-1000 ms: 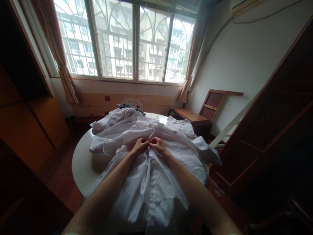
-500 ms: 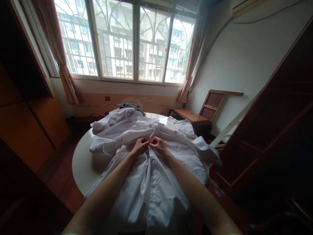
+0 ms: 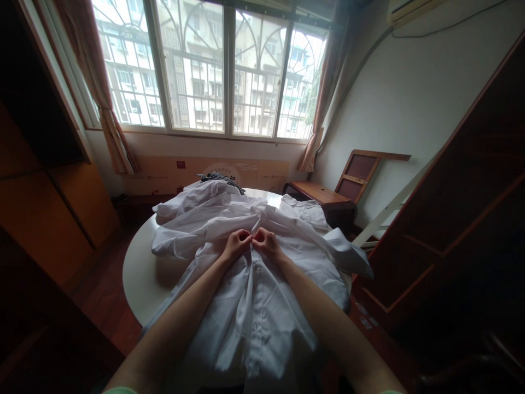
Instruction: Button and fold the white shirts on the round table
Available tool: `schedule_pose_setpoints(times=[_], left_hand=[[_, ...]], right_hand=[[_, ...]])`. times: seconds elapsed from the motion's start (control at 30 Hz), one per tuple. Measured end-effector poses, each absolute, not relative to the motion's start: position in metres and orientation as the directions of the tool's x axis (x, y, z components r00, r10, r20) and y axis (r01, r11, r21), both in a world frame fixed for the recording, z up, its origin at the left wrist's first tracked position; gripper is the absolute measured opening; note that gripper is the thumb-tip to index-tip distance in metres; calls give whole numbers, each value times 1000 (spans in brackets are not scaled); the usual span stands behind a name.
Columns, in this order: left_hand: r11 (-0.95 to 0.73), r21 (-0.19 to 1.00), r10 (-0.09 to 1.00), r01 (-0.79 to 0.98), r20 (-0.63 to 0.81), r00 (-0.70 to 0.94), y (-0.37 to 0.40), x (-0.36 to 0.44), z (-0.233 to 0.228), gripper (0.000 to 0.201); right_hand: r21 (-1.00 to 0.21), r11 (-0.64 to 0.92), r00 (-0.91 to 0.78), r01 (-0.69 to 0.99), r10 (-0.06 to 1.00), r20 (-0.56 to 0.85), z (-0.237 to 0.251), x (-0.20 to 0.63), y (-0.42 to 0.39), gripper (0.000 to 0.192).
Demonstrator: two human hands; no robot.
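Observation:
A white button-up shirt [image 3: 283, 306] lies spread over a round white table [image 3: 139, 273], its front strip running down the middle toward me. My left hand [image 3: 238, 243] is closed in a pinch on the left front edge of the shirt, partway up the strip. Right beside it, my right hand [image 3: 266, 242] pinches the strip from the other side. The fingertips of both hands almost meet. Any button between them is too small to make out. The lower part of the shirt hangs over the near side of the table.
More white clothing [image 3: 192, 200] is heaped on the table's far left, with a dark striped cloth [image 3: 221, 179] behind it. A folded white garment [image 3: 303, 210] lies at the far right. Beyond stand a wooden bench [image 3: 315, 192] and a leaning wooden frame [image 3: 356, 175]. Dark furniture [image 3: 451, 219] borders the right.
Both hands keep pinching the shirt's front strip at the same spot. The whole view has shifted very slightly.

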State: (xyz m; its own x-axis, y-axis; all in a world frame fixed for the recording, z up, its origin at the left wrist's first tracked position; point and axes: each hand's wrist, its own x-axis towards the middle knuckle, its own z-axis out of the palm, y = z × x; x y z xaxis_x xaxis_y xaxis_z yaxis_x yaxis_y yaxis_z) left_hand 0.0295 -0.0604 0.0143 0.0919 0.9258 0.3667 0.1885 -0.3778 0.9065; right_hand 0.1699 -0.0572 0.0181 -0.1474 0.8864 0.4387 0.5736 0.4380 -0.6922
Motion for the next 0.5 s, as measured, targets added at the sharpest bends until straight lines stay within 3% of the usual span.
schedule_pose_setpoints(times=[0.17,0.27,0.4,0.5], left_hand=[[-352,934,927,59,339,159,-70,28,28,22],[-334,942,912,24,317,261,-74,11,48,28],[-428,867,882,256,337,330,-68,-49,69,28],[-419,695,902,584,396,175,-58,-111,70,25]], right_hand=[[-749,470,-139,467,875,463,20,172,-59,15],[-782,433,-23,449,880,475,19,176,-54,16],[-824,330,178,461,875,450,14,194,-42,19],[-836,276,290,475,848,444,12,217,-37,31]])
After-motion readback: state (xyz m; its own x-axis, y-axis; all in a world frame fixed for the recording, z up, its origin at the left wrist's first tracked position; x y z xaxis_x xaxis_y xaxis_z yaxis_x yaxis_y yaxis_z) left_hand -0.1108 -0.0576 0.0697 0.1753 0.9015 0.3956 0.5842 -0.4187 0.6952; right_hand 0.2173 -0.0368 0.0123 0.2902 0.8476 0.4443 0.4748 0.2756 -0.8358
